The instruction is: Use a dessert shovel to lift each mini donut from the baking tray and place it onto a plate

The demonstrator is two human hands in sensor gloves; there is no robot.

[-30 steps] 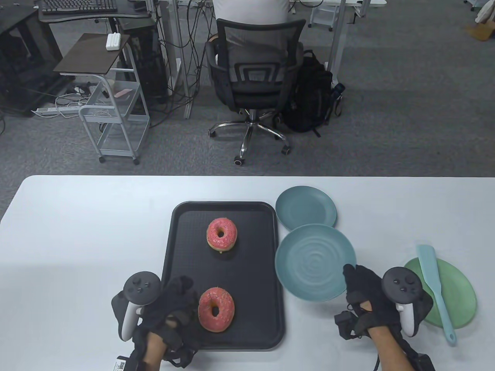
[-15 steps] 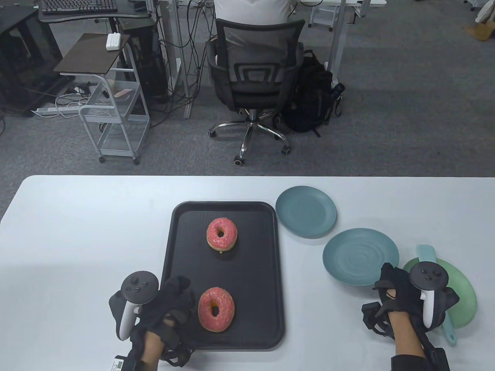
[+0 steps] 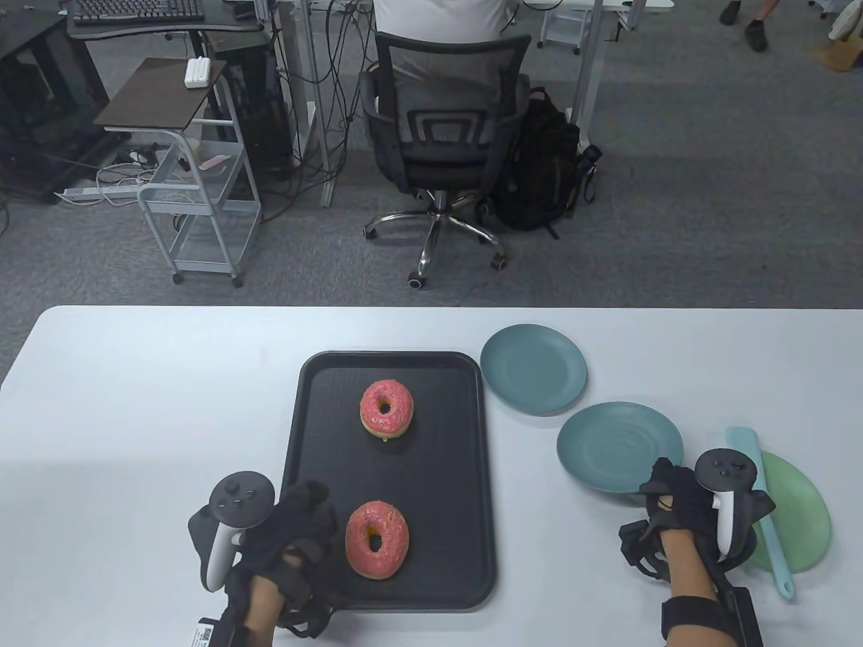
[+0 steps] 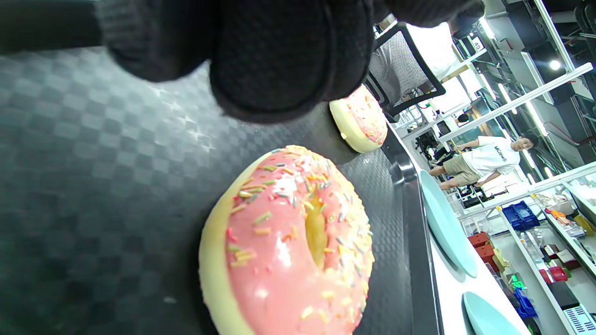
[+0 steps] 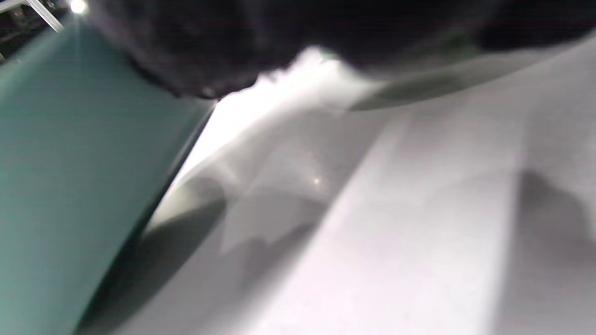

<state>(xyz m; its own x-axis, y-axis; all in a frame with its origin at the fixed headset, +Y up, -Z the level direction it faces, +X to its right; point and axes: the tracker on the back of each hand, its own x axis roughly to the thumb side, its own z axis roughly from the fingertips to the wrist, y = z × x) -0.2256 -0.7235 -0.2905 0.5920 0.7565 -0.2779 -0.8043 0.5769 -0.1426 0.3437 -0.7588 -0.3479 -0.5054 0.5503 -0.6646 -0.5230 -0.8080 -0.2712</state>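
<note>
Two pink sprinkled donuts lie on the black baking tray (image 3: 431,485), one far (image 3: 385,408) and one near (image 3: 377,539). My left hand (image 3: 307,515) rests on the tray just left of the near donut (image 4: 288,251), its fingers (image 4: 274,56) loosely bent and holding nothing. My right hand (image 3: 664,485) pinches the near rim of a teal plate (image 3: 617,445), low over the table right of the tray. The plate's edge (image 5: 70,186) fills the left of the blurred right wrist view. The light blue dessert shovel (image 3: 745,445) lies across a green plate (image 3: 802,519), partly hidden behind my right hand.
A second, smaller teal plate (image 3: 532,367) sits by the tray's far right corner. The white table (image 3: 148,404) reaches far to the left of the tray. Beyond the far edge are an office chair (image 3: 445,121) and a small cart (image 3: 195,202).
My right hand carried the teal plate from beside the tray to the right, then drew it slightly back and lower near the green plate. The left hand and donuts stayed put.
</note>
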